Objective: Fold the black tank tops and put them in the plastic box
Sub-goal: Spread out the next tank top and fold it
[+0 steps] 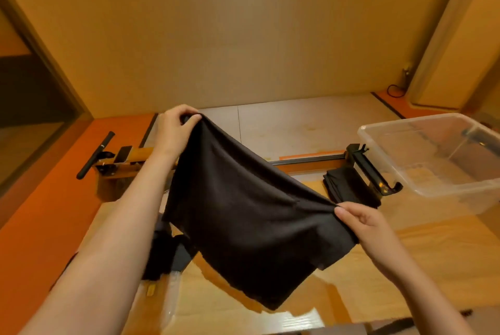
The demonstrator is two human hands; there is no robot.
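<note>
A black tank top (251, 215) hangs in the air above the wooden table (422, 267), stretched between both hands. My left hand (173, 129) grips its upper far corner, raised and to the left. My right hand (362, 221) pinches the opposite corner, lower and nearer to me. The cloth sags between them and its lower edge hangs near the tabletop. A folded black tank top (343, 186) lies on the table at the far right, beside the clear plastic box (433, 194), which looks empty. More black cloth (162, 251) lies under my left forearm, partly hidden.
A black clamp bracket (373, 169) sits on the table's far edge between the folded top and the box. Another clamp with a black handle (94, 156) is at the far left corner. An orange floor lies to the left, a wall behind.
</note>
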